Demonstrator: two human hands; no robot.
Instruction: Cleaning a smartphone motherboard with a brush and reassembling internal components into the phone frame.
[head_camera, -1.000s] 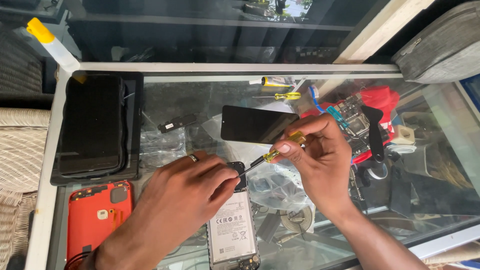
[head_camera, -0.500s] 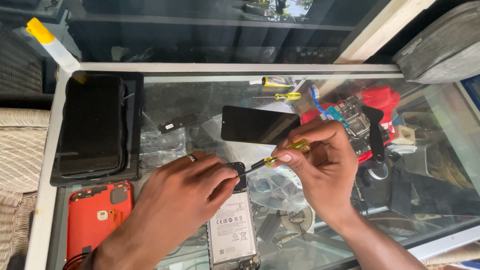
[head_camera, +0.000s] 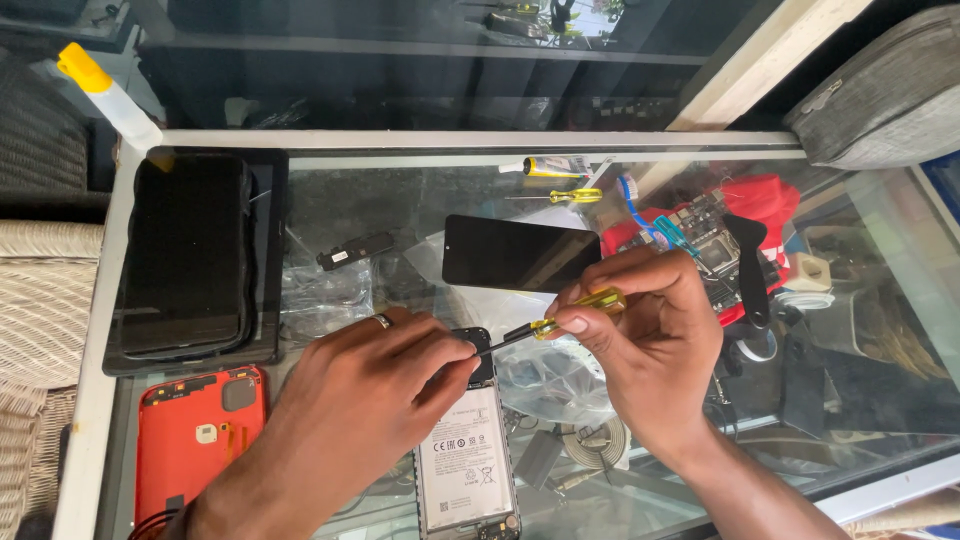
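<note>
An opened phone (head_camera: 465, 462) with its white battery showing lies on the glass counter (head_camera: 400, 210) near the front edge. My left hand (head_camera: 370, 400), a ring on one finger, presses down on the phone's upper left part. My right hand (head_camera: 650, 350) grips a small yellow-handled screwdriver (head_camera: 560, 322), its dark tip touching the top end of the phone beside my left fingertips. A loose black phone screen (head_camera: 520, 253) lies just behind the hands.
A black tablet with a dark phone on it (head_camera: 190, 260) lies at the left. A red phone back cover (head_camera: 200, 440) sits front left. Two more yellow screwdrivers (head_camera: 560, 182), a small black part (head_camera: 355, 250), and red parts with circuit boards (head_camera: 730, 235) lie behind. A white bottle with a yellow cap (head_camera: 105, 95) stands far left.
Almost nothing has moved; my right hand has shifted the screwdriver handle slightly, with the tip still at the phone's top end. My left hand stays in place.
</note>
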